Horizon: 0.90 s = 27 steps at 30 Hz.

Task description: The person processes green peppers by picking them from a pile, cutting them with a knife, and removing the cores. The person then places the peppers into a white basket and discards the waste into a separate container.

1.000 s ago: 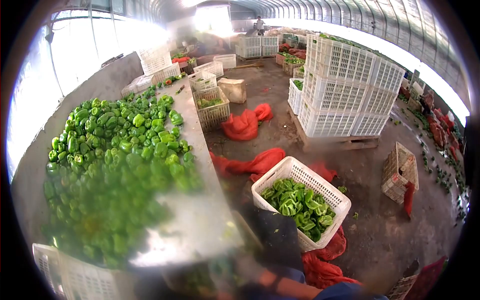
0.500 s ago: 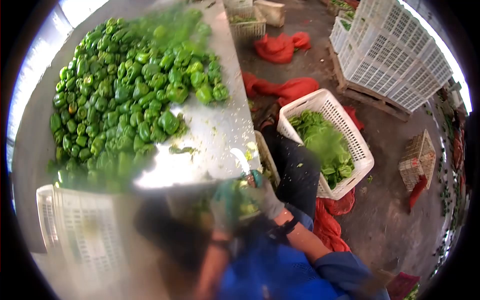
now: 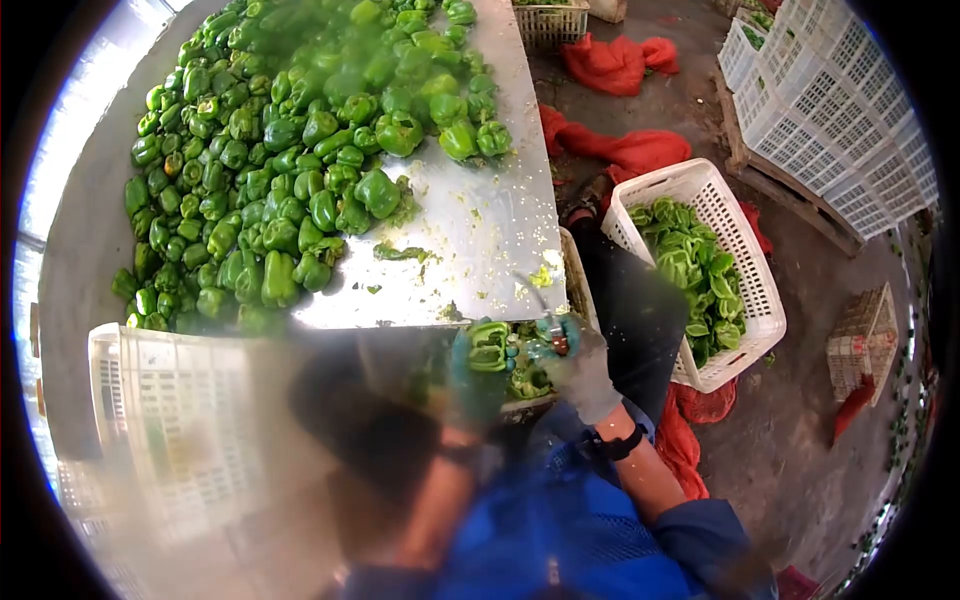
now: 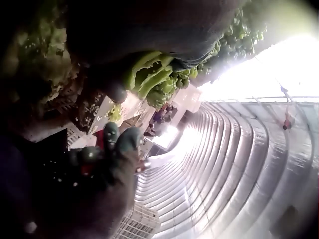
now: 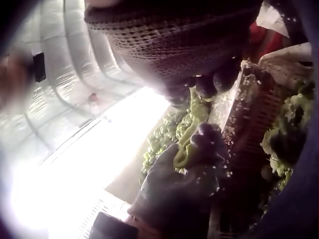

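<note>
In the head view my gloved left hand holds a green bell pepper that is cut open, its pale inside showing. Beside it my gloved right hand grips a curved-blade knife by its reddish handle, the blade pointing up and away. The left wrist view shows the opened pepper under the left hand, with the right hand's green fingertips close by. Pepper trimmings lie below the hands. Many whole green peppers are heaped on the pale table.
A white crate of cut peppers stands on the floor to the right. Another crate rim shows beside the table, and a blurred white crate is at left. Red net bags lie around the floor. Stacked crates rise at far right.
The head view has tipped down and shifted, bringing both hands into sight. The cut pepper in the left hand now shows clearly, and the knife's blade stays beside it.
</note>
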{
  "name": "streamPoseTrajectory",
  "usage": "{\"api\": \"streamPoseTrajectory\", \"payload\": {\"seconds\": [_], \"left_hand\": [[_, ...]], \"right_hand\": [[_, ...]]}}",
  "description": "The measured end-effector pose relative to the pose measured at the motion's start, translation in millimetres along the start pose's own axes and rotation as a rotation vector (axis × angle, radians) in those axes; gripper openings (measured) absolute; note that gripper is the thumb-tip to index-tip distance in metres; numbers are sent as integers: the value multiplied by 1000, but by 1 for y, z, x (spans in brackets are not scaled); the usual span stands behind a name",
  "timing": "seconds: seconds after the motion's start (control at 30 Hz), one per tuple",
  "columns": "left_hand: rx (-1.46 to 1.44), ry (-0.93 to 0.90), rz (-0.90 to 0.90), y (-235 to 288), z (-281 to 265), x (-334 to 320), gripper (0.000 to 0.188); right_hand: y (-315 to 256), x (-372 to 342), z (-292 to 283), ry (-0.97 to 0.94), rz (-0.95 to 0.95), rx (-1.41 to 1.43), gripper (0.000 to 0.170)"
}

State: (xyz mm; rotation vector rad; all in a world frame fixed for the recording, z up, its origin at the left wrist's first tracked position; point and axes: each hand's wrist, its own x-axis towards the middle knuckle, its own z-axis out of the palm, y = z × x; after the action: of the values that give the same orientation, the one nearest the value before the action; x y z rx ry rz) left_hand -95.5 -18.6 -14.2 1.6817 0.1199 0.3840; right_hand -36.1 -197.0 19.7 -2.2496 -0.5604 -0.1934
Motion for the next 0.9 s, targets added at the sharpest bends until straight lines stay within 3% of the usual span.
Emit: {"api": "streamPoseTrajectory", "payload": {"seconds": [0.07,0.1,0.17,0.2,0.27,0.3,0.33,0.4,0.43,0.5,0.53,0.6,0.63,0.73,0.77,0.8,0.87,0.9], "left_hand": [[-505,97,-446,-22,3,1,38],[-504,96,-447,-19,4,0,38],[-471,-85,-367,-9,5,-1,34],[-468,-79,-364,-22,5,-5,34],[178,-89,-119,-56,1,-15,28],[322,-156,62,1,-3,-4,34],[327,-153,54,4,-4,-1,34],[462,-151,205,6,-1,1,46],[461,-152,201,7,2,2,46],[422,-132,220,9,6,1,46],[421,-137,215,4,7,0,46],[449,-118,197,-10,6,-3,44],[449,-120,195,-13,7,-2,44],[341,-107,185,-13,10,2,40],[132,-109,-91,-15,10,2,38],[-80,-112,-365,-18,12,2,37],[-61,-114,-284,-17,19,2,36],[-39,-107,-199,-14,22,2,36]], "right_hand": [[3,0,19,76,-6,-17,38],[1,0,23,50,-114,-126,41],[5,-7,29,-38,-283,-357,48],[13,-12,36,-39,-288,-352,48],[30,-18,52,-214,-354,-710,80],[32,-17,54,-234,-406,-755,76],[29,-15,54,-240,-409,-747,76],[16,-2,46,-450,-162,-443,68],[9,6,39,-454,-160,-442,68],[-8,26,23,-331,-19,-205,41],[-3,31,28,-334,-13,-204,41],[11,36,45,-33,307,252,16],[19,35,45,153,118,113,13],[10,40,21,223,1,144,12],[5,34,18,112,245,194,15],[1,30,15,112,249,194,15],[-6,24,12,-51,142,132,18],[-4,17,19,-3,39,133,22]]}}
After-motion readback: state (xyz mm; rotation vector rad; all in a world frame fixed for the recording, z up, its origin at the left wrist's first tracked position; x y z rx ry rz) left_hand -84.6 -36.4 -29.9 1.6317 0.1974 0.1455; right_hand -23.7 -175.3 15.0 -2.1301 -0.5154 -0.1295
